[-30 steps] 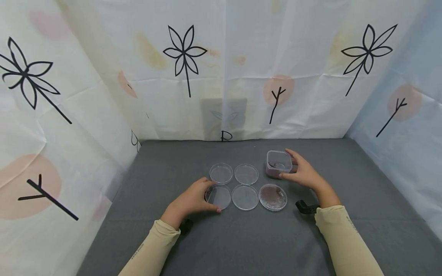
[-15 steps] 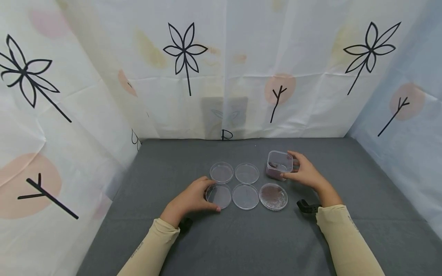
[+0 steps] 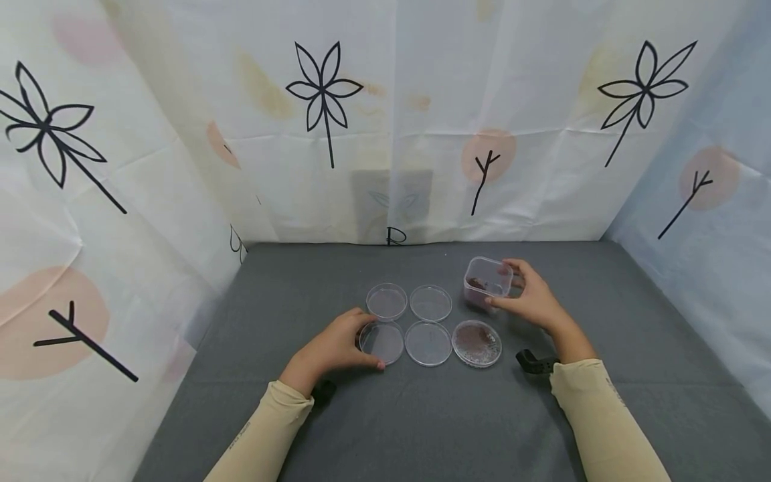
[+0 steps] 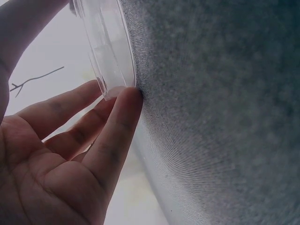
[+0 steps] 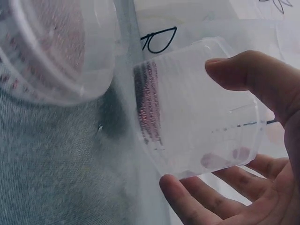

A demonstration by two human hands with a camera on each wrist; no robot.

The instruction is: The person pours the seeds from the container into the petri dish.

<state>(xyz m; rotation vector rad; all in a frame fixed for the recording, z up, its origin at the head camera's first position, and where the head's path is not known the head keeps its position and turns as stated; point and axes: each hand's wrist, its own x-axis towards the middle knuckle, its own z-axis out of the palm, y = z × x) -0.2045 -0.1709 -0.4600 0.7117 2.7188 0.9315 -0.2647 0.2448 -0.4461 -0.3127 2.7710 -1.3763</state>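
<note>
My left hand [image 3: 337,345] holds the edge of a clear petri dish [image 3: 384,343], the front left one of the group. In the left wrist view its fingertips touch the rim of that dish [image 4: 112,51]. A square clear plastic tub [image 3: 485,281] with dark reddish grains at its bottom is gripped by my right hand [image 3: 531,300], thumb on the near side and fingers on the far side. It leans slightly in the right wrist view, where the grains [image 5: 149,103] lie along its base. A petri dish of reddish-brown grains [image 3: 477,343] sits just in front of the tub.
Three further clear petri dishes stand in the group: back left [image 3: 387,301], back middle [image 3: 430,303] and front middle [image 3: 428,343]. Grey cloth [image 3: 434,422] covers the table. A printed white curtain [image 3: 421,120] rises behind and at the sides.
The right hand has tilted the tub and raised it slightly, its far edge now higher in view. The left hand and the dishes have stayed in place.
</note>
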